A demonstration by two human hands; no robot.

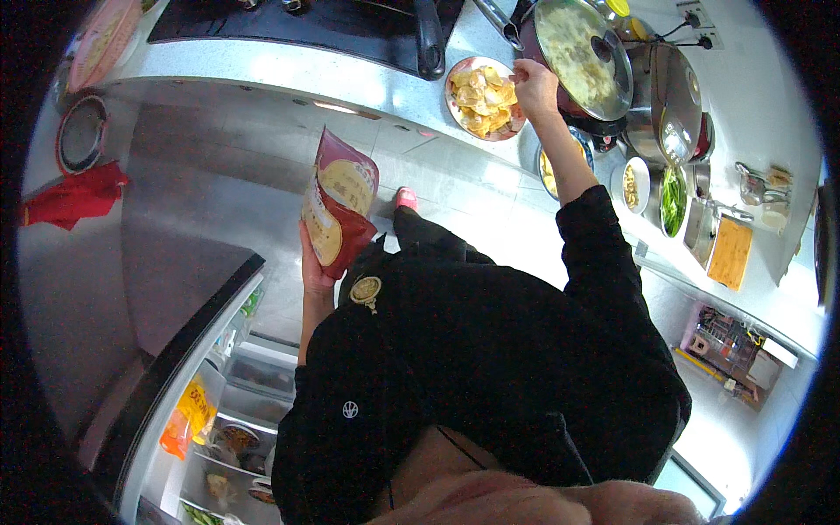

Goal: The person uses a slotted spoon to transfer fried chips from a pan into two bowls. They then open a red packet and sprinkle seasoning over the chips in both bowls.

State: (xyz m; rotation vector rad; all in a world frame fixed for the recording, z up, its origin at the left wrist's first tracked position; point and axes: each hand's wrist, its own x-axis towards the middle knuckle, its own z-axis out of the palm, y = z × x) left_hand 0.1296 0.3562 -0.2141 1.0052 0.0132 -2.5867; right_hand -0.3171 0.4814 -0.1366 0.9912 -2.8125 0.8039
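Note:
My left hand (318, 269) grips a red and yellow printed plastic pouch (335, 200), held upright in front of my body. The pouch bears writing, and its contents are hidden. At the counter, my right hand (537, 88) reaches to the right edge of a patterned plate (516, 127), fingers bent inward. Pale yellow slices (484, 98) are heaped on that plate. Whether those fingers pinch the rim, a slice or nothing cannot be made out. Just beyond the hand stands a dark pot with a glass lid (574, 72), steamy and pale inside.
A black cooktop (295, 23) lies at the far side. Right along the counter (335, 69) are a steel pot (663, 98), a white bowl (646, 177), green vegetables (672, 203) and a wooden cutting board (730, 252). A refrigerator's door (177, 315) stands ajar at lower left.

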